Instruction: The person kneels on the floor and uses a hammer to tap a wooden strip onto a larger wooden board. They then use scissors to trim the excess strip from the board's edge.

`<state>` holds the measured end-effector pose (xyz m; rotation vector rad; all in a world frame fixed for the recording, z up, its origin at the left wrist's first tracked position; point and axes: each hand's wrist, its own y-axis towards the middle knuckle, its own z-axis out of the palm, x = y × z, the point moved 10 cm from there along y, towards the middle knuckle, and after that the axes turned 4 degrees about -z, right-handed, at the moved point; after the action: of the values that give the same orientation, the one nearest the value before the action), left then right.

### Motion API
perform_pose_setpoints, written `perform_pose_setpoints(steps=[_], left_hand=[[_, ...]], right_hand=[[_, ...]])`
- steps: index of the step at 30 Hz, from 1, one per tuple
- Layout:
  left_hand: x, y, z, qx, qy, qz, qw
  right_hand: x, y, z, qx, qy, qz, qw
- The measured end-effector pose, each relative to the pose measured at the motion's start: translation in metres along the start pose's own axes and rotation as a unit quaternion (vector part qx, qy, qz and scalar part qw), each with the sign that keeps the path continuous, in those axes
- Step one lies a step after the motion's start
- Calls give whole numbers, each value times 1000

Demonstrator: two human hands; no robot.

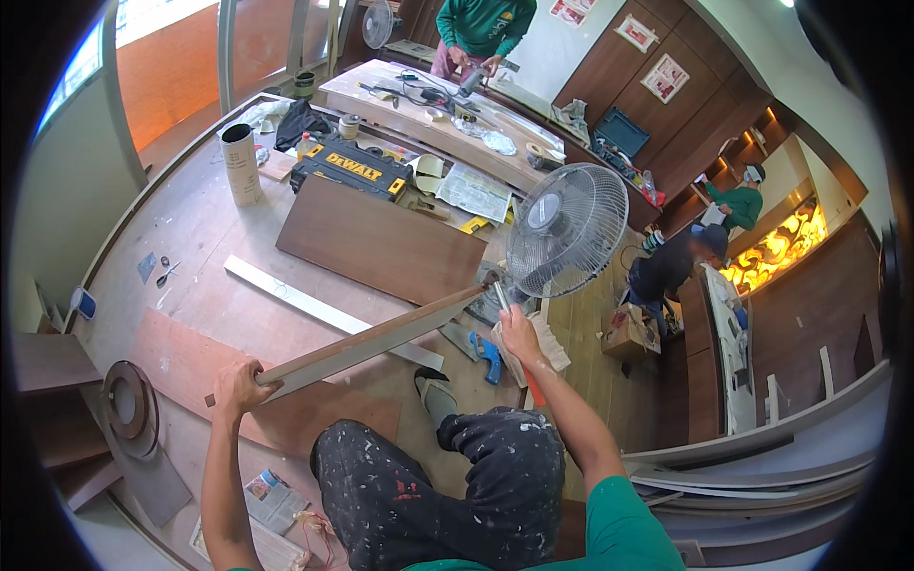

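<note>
My left hand [245, 385] is closed around the near left end of a long wooden strip [371, 340], brown on top and pale on its side. The strip slants up and away to the right, above the board floor. In my right hand [521, 335] is a hammer [503, 298] with a metal shaft and an orange handle end below my fist. The hammer's head is at the strip's far end; whether they touch I cannot tell. Just below that end lie a blue-handled handsaw [487, 358] and a pale cloth [543, 344].
A standing fan [568, 228] rises close beyond my right hand. Around the strip lie a brown panel [381, 243], a white strip [314, 305] and scissors [168, 270]. A tool case [350, 171] and a cardboard tube [241, 164] stand farther off. A co-worker [484, 33] is at the far workbench [400, 107].
</note>
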<state>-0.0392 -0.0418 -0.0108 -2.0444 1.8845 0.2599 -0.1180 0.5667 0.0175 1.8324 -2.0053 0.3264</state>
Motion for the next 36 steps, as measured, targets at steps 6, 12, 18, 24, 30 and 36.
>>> perform_pose_setpoints(steps=[6,12,18,24,30,36], left_hand=[[0,3,1,-11,-6,5,1000],[0,7,-6,-13,-11,-6,1000],[-3,10,-7,-10,-15,3,1000],[-4,11,-9,-17,-7,15,1000],[4,12,-8,-12,-9,2,1000],[7,12,-10,-4,-5,-13,1000]], right_hand=[[-6,0,1,-19,11,9,1000],[14,-2,4,5,9,2,1000],[4,-10,5,-17,19,-4,1000],[18,-13,5,-32,47,-27,998],[46,-12,-1,-24,76,-45,996],[71,-12,1,31,84,-58,994]])
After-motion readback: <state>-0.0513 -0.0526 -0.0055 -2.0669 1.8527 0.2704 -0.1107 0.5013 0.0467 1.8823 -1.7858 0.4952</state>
